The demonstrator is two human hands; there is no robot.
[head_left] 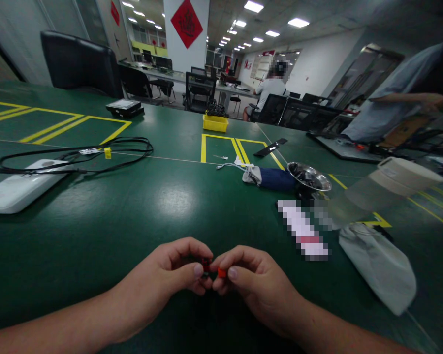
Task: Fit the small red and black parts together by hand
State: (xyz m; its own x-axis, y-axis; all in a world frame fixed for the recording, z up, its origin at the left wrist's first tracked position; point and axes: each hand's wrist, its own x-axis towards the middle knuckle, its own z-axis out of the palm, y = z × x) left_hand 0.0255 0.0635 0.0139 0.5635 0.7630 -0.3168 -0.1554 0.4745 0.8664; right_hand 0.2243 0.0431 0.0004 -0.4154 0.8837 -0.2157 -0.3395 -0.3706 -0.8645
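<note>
My left hand (pixel 170 273) pinches a dark red piece (pixel 205 264) between thumb and fingers; my right hand (pixel 256 275) pinches an orange piece (pixel 222 272) the same way. Both pieces are just in front of me, above the green table (pixel 162 231), side by side and close together. My fingers hide so much of them that I can't tell which way either points, or where its long axis runs.

To my right lies a grey pouch (pixel 380 270), and beyond its left side a pixelated pink slab (pixel 302 228), slanting away to the left. Farther off, a blue roll (pixel 276 179) lies crosswise beside a metal bowl (pixel 310 177). At my left a cable (pixel 133 142) loops near a white case (pixel 25 189). Farthest along the table stands a yellow bin (pixel 215 123).
</note>
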